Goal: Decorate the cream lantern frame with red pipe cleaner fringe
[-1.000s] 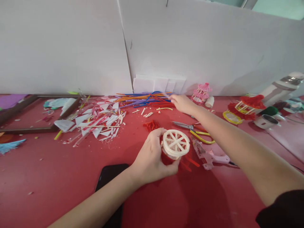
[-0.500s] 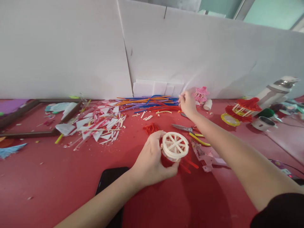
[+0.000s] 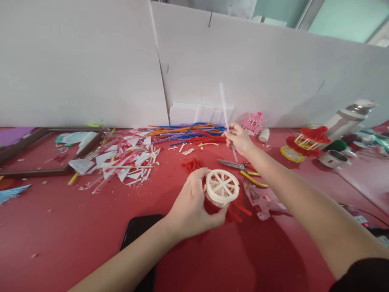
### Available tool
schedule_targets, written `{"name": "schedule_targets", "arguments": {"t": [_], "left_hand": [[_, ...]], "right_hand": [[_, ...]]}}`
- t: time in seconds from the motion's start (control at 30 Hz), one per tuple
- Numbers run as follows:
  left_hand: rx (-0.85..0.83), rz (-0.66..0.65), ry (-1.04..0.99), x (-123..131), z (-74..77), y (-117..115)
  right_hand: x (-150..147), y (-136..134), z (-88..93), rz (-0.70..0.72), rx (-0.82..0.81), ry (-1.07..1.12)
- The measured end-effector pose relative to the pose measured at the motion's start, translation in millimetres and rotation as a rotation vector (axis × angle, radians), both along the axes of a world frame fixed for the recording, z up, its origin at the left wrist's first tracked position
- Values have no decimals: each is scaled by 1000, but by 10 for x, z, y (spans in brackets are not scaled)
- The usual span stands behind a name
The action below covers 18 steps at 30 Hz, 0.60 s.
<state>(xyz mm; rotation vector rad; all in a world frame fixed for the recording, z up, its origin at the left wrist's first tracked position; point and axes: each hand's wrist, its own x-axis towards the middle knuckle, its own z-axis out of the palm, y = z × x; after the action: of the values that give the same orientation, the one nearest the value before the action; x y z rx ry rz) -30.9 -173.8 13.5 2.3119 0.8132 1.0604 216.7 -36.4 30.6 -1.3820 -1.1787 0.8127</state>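
My left hand (image 3: 193,207) is closed around a small cream wheel-shaped model (image 3: 221,186) with spokes, held just above the red table (image 3: 75,227). My right hand (image 3: 238,138) is stretched out farther back, pinched on a thin pale straw (image 3: 225,111) that stands nearly upright and is blurred by motion. Just beyond that hand lies a pile of coloured straws (image 3: 188,132). Short red straw pieces (image 3: 192,165) lie between the two hands.
Scissors (image 3: 234,164) and yellow-handled pliers (image 3: 253,179) lie right of the wheel, with a pink glue gun (image 3: 263,200) nearer. A black phone (image 3: 138,235) sits under my left forearm. White scraps (image 3: 121,160) litter the left; small straw lanterns (image 3: 310,138) and cups stand right.
My right hand reached into the straw pile, drew back slightly and now lifts a pale straw upright. My left hand and the wheel stayed put.
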Motion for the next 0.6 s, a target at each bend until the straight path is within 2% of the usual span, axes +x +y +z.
{"name": "schedule_targets", "arguments": {"t": [0.1,0.2,0.33,0.4,0.5,0.6], "left_hand": [[0,2,10,-1,9,5],[3,0,18,7,18,7],[-15,-3,3,15,-1,7],[-33,1,7,11,-18,5],[-48,6,17,1,-32,3],[-29,18,18,-6,-30,5]], "right_hand": [[-11,-137,71,27,-50,110],[56,-390,207,94,-126,184],[303,-864,444,190,-209,228],[482,-1088,509,189,-209,210],[710,-1375,451,82,-205,80],[792,-1645,249,17,-159,-67]]}}
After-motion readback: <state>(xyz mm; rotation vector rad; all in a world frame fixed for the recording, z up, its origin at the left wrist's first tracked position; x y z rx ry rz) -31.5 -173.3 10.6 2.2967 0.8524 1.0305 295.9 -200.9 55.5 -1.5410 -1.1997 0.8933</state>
